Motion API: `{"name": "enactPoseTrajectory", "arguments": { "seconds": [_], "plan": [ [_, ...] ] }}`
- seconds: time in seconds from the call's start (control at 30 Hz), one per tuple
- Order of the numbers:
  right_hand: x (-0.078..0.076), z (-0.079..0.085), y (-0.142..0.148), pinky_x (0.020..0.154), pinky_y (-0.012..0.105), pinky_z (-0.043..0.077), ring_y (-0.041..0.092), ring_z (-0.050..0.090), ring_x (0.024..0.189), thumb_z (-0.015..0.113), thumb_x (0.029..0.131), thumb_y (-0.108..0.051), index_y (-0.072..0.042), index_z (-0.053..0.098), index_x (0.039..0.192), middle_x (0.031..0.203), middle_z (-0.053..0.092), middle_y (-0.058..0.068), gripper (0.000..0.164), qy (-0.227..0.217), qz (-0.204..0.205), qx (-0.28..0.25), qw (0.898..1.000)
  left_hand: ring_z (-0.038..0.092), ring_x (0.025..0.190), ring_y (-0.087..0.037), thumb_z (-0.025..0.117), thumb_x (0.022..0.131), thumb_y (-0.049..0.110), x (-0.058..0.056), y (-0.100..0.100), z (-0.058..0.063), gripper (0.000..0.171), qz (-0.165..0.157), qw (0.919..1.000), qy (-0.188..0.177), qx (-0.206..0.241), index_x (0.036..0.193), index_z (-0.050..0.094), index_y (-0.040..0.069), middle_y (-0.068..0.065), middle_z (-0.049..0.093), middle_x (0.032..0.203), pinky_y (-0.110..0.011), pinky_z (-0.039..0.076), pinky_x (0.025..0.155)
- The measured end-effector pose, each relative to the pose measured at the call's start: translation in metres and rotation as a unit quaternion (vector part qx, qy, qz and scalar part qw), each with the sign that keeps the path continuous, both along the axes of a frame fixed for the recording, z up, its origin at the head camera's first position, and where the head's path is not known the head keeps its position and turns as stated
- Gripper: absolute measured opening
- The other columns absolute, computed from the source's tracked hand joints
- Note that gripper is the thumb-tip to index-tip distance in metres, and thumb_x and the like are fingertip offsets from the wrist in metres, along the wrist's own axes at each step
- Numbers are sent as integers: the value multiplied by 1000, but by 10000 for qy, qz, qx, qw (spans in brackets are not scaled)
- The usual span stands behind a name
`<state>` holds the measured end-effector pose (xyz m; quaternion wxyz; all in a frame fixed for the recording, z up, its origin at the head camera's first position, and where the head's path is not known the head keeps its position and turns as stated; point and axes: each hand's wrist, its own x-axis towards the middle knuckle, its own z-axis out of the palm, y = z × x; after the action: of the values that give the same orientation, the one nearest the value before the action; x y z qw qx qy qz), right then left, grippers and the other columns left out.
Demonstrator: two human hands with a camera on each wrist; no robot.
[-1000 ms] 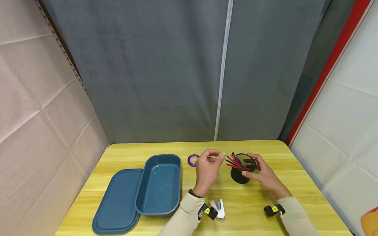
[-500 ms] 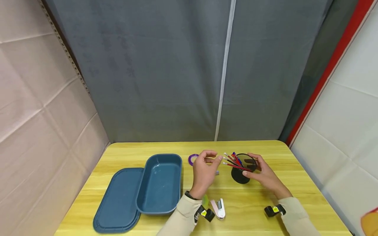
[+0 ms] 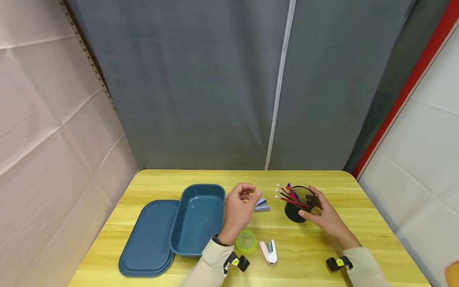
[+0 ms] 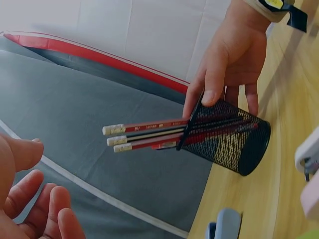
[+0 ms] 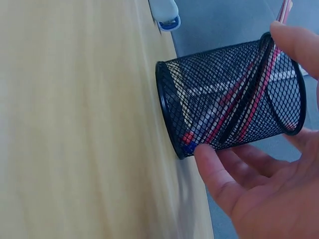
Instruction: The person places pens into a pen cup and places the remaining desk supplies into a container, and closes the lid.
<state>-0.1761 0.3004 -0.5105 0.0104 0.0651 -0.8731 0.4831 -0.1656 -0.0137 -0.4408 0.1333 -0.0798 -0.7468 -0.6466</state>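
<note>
My right hand point(image 3: 328, 217) grips a black mesh pen holder point(image 3: 295, 214) near its rim, at the right of the table. Red and black pencils point(image 4: 154, 125) with white erasers lean out of it toward the left; a red pen and a blue one show among them in the head view. Apart from the holder, my left hand point(image 3: 237, 215) hovers to its left, fingers loosely curled with nothing between them. A light blue stapler point(image 3: 262, 208) lies between the two hands. In the right wrist view, thumb and fingers span the mesh side of the holder.
A blue bin point(image 3: 197, 227) stands left of my left hand, overlapping its blue lid point(image 3: 148, 239). Nearer to me lie a green tape roll point(image 3: 252, 244) and a white and pink stapler point(image 3: 269, 253). A grey curtain point(image 3: 201, 99) hangs behind the table.
My left hand has drawn left, away from the pencil ends, uncovering the light blue stapler and the green tape roll. It now hides the purple tape roll. My right hand still holds the pen holder.
</note>
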Motion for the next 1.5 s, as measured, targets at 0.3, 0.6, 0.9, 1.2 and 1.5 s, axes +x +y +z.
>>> {"name": "enactPoseTrajectory", "arguments": {
  "seconds": [0.3, 0.6, 0.9, 1.2, 1.5],
  "plan": [
    [18, 0, -6, 99, 48, 58, 54, 45, 143, 81, 95, -36, -10, 6, 170, 163, 32, 33, 109, -318, -431, 121, 9985, 67, 88, -14, 83, 94, 35, 3, -16, -3, 24, -67, 9999, -72, -68, 109, 74, 18, 0, 75, 106, -24, 53, 76],
    [41, 8, -22, 107, 56, 49, 48, 54, 138, 78, 97, -37, 1, 7, 167, 158, 41, 31, 107, -585, -762, 207, 9952, 67, 89, -14, 84, 92, 36, 10, -37, -6, 24, 55, 9995, -152, -255, 109, 74, 22, -3, 75, 106, -23, 52, 73],
    [53, 11, -38, 83, 19, 53, 43, 56, 135, 78, 97, -34, 5, 15, 164, 157, 42, 30, 99, -918, -920, -114, 9915, 68, 94, -13, 82, 94, 38, 19, -74, -18, 29, 279, 9970, -392, -614, 116, 72, 23, -2, 73, 114, -26, 54, 77],
    [59, 18, -58, 85, 20, 53, 40, 55, 134, 80, 96, -31, 5, 27, 158, 154, 45, 28, 89, -1215, -851, -153, 9888, 66, 96, -15, 84, 92, 36, 31, -102, -22, 30, 574, 9943, -516, -732, 116, 73, 21, 1, 73, 112, -27, 54, 78],
    [62, 14, -78, 90, 27, 55, 35, 61, 129, 83, 93, -26, -1, 43, 149, 145, 59, 22, 73, -886, -391, -165, 9952, 66, 104, -17, 84, 92, 40, 45, -134, -28, 36, 913, 9865, -730, -1149, 122, 71, 26, 7, 72, 118, -31, 54, 84]
  ]
}}
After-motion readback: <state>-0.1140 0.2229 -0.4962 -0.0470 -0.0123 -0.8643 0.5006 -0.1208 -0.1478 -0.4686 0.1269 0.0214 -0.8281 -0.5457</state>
